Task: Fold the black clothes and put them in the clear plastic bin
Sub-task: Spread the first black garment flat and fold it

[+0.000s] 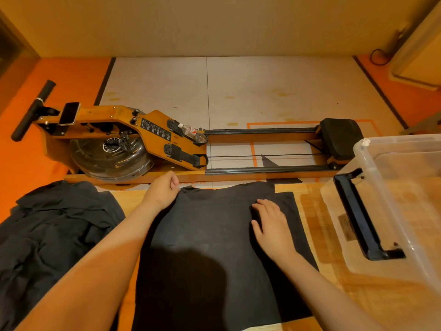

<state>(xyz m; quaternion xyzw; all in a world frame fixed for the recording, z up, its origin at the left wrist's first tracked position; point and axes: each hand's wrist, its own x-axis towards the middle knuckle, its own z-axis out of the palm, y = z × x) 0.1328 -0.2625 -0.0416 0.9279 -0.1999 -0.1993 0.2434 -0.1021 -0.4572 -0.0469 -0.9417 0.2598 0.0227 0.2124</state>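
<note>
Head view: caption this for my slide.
Left hand pinches black shirt at its top edge; right hand presses it flat beside clear bin.

Bare tabletop (310,211) strip lies open between black shirt (202,223) and clear plastic bin (334,206) at right; heaped black clothes (55,223) crowd the left.

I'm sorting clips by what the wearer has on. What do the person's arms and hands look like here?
The left hand and right hand are bare: no gloves, rings, watch or wristband show. The left forearm and right forearm are uncovered too, with no sleeve in view down to the picture's lower edge.
</note>
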